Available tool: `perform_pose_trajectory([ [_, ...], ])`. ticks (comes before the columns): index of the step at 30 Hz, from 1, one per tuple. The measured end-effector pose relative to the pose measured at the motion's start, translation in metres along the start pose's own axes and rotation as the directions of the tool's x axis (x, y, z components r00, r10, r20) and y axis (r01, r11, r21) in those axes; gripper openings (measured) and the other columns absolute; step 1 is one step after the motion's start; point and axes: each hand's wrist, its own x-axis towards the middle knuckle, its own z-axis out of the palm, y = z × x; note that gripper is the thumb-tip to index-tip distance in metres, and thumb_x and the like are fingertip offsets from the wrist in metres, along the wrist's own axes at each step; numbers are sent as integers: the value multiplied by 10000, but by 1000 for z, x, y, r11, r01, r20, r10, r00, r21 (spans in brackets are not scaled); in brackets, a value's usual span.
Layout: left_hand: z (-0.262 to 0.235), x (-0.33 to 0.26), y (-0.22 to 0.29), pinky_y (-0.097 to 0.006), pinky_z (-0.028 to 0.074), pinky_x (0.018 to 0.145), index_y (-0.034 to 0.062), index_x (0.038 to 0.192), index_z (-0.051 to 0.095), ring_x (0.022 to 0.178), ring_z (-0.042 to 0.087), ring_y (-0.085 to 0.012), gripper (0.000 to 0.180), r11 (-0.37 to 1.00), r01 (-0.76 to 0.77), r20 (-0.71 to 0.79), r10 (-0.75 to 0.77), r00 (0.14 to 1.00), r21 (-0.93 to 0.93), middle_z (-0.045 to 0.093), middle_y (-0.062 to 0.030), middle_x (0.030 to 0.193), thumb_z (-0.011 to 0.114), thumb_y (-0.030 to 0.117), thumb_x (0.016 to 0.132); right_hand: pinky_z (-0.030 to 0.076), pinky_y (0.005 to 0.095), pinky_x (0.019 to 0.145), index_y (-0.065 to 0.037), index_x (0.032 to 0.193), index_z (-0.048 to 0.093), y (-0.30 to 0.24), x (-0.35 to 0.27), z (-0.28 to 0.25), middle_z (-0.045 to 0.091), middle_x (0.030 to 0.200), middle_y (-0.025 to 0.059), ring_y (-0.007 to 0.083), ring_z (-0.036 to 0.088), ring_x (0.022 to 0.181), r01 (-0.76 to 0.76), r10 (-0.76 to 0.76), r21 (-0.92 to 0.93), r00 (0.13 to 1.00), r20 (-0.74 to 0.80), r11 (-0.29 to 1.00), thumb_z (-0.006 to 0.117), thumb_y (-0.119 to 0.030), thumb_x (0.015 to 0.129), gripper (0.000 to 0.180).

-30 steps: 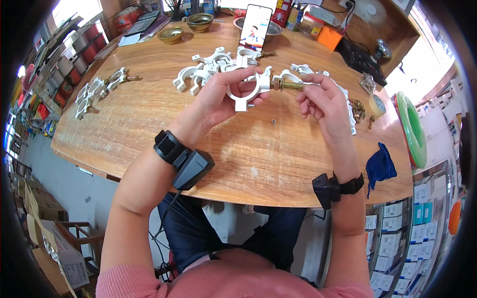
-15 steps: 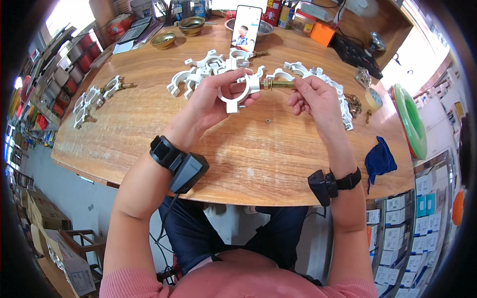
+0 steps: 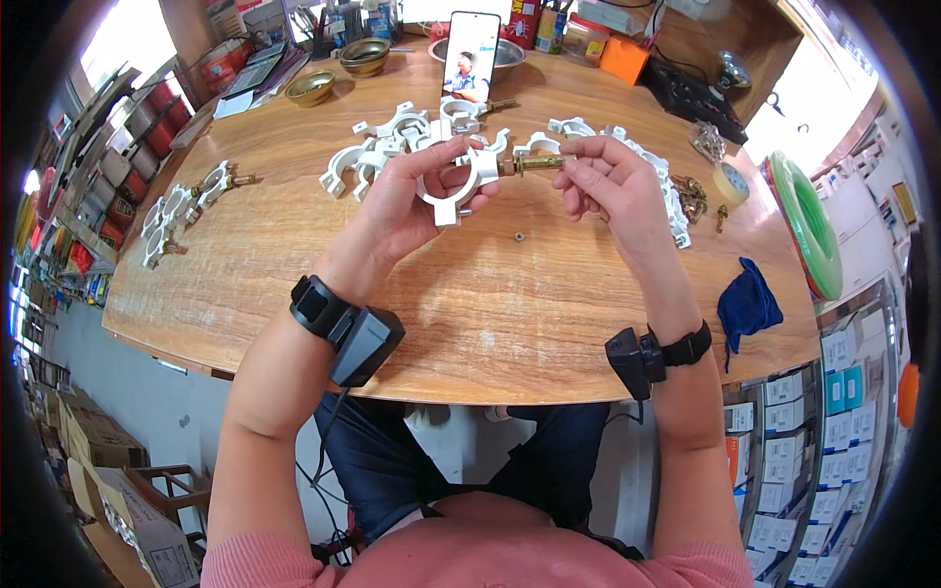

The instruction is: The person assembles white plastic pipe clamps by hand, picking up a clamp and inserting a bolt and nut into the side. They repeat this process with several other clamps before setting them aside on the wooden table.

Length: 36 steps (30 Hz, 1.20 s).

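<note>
Both hands have drifted a touch up the desk since a moment ago, and the white clamp has come along with them, carried in the same grip. Left hand is curled around the white plastic ring-shaped pipe clamp, fingers wrapped over its upper arc and thumb underneath, holding it raised just above the wooden desk. Right hand is right beside it, fingertips pinched on the brass-coloured threaded bolt that pokes out of the clamp's right ear, the bolt lying level between the two hands.

Just behind the hands sits a loose heap of white plastic clamp halves, spilling across the middle of the desk, with more white pieces trailing off to the right behind the right hand. A small dark nut lies alone on the wood, a little below the held clamp. Off to the left edge, well apart, a group of assembled white clamps with brass bolts rests on the desk. A smartphone with a lit screen stands propped upright at the far side, and brass-coloured metal bowls sit to its left. Over on the right there is a scatter of brass hardware, a roll of tape, and a crumpled blue cloth near the desk's edge. Black wrist-worn devices show on both forearms.
</note>
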Motion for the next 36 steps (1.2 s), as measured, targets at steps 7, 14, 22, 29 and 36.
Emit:
perform_pose_trajectory([
  [7, -3, 0, 0, -279, 522, 641, -16, 1066, 493, 797, 599, -233, 287, 1000, 13, 12, -12, 1000, -15, 575, -156, 935, 465, 187, 866, 416, 196, 457, 32, 885, 557, 0, 1, -3, 582, 673, 68, 77, 518, 499, -135, 139, -136, 990, 15, 981, 567, -159, 823, 201],
  [14, -5, 1, -1, -283, 520, 665, -22, 1058, 503, 820, 598, -244, 286, 1000, 10, 43, -9, 999, -25, 579, -159, 933, 481, 185, 861, 408, 188, 453, 33, 884, 562, 4, 1, -6, 576, 658, 60, 70, 515, 504, -90, 95, -154, 995, 27, 984, 572, -168, 821, 211],
  [22, 0, 0, -1, -267, 527, 621, -4, 1053, 499, 766, 602, -218, 276, 1000, -7, 3, 7, 1000, -2, 577, -147, 925, 451, 200, 873, 397, 182, 437, 32, 831, 577, 1, 0, -3, 570, 629, 54, 65, 505, 486, 27, -25, -70, 999, 38, 997, 585, -200, 816, 232],
  [29, -3, 1, -2, -263, 530, 628, -9, 1052, 510, 777, 603, -215, 284, 1000, -11, 41, 11, 999, 5, 578, -136, 930, 457, 204, 872, 396, 183, 432, 27, 831, 576, 3, 1, -1, 570, 638, 52, 62, 499, 482, -19, 20, -59, 1000, 19, 998, 585, -190, 816, 218],
  [36, 3, -1, -2, -264, 531, 627, -10, 1049, 514, 789, 604, -220, 281, 999, 11, -15, -11, 1000, 30, 578, -124, 923, 456, 201, 872, 392, 182, 423, 20, 816, 582, 5, 2, -2, 560, 621, 44, 58, 490, 470, -64, 62, -175, 998, -21, 982, 586, -209, 819, 229],
])
